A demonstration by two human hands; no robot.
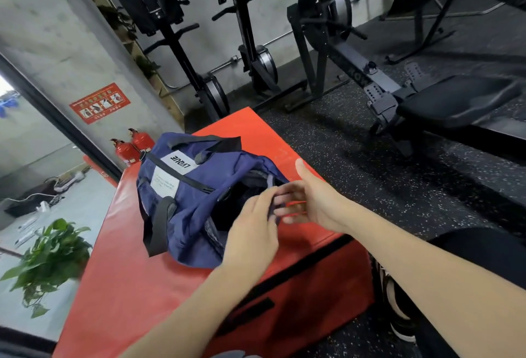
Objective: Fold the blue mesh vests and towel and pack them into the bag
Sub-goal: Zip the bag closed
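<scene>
The left hand (250, 223) curls its fingers on the near rim of the navy blue fabric duffel bag (196, 186) at its open mouth, pinching the fabric edge. The right hand (307, 198) is just beside it at the same rim, thumb raised and fingers spread; motion blur hides whether they hold anything. The bag lies on the red padded box-shaped bench (136, 272), its black straps draped over its side, the inside dark. Two red fire extinguishers (133, 147) stand beyond the bench, a green leafy plant (48, 260) to its left.

Both hands (253, 232) (316, 201) at navy bag (196, 201) opening, grip prob. blurred.
</scene>
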